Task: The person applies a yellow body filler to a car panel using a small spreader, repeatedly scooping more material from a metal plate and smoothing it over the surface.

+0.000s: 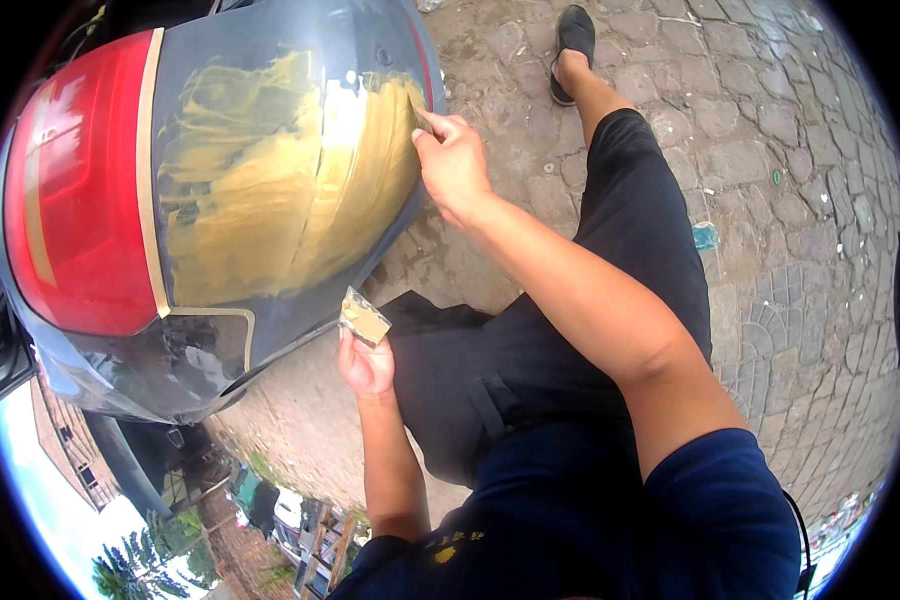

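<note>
A grey car body panel (240, 45) carries a broad, streaky coat of yellowish body filler (260, 190). At the panel's right edge my right hand (455, 165) is closed, thumb and forefinger pinching a thin spreader (416, 106) against the filler. The spreader shows nearly edge-on, so its shape is hard to make out. Lower down, beside the panel, my left hand (367, 368) grips a small flat filler board (365, 320) with a smear of the same yellowish paste on it.
A red tail light (85, 190) sits left of the filler, bordered by tan masking tape (148, 170). My legs (635, 190) stand close by on stone paving (790, 150). A wooden frame (322, 550) and plants (155, 560) appear at lower left.
</note>
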The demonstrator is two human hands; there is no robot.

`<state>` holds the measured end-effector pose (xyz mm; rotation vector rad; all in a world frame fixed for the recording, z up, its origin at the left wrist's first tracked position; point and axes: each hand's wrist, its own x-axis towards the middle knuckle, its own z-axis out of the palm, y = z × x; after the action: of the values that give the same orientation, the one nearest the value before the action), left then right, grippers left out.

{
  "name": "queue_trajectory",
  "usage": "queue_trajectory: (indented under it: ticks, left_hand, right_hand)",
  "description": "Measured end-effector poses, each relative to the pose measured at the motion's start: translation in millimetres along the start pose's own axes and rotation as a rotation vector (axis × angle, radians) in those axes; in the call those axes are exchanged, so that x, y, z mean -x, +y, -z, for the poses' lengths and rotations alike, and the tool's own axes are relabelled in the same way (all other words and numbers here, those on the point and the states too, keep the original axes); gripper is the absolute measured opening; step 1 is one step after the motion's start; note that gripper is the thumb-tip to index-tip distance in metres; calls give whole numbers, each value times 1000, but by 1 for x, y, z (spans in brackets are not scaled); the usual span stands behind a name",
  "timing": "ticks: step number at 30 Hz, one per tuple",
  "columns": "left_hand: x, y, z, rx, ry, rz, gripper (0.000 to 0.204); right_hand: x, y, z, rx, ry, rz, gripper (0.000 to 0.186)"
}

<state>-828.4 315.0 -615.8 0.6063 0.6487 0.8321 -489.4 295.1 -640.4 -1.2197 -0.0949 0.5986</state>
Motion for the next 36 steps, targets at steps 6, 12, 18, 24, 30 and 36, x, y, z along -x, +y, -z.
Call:
queue_trajectory:
  ticks: [6, 12, 18, 24, 30, 36]
  left_hand:
    - [-2, 0, 0, 20, 22, 8, 38]
    - [1, 0, 0, 38, -1, 0, 38]
    - [0, 2, 3, 27, -12, 9, 39]
    - [-3, 0, 4, 49, -57, 36, 40]
    - [1, 2, 13, 49, -5, 5, 40]
    - [-4, 2, 17, 40, -27, 31, 39]
  right_hand:
    - [-14, 21, 53, -265, 27, -358, 25]
    - [-4, -18, 1, -319, -7, -379, 24]
    - [-10, -46, 49, 158, -100, 308, 28]
    - [-45, -27, 15, 186, -109, 570, 27]
    - [-5, -43, -17, 241, 9, 520, 31]
    - [2, -66, 49, 270, -495, 449, 35]
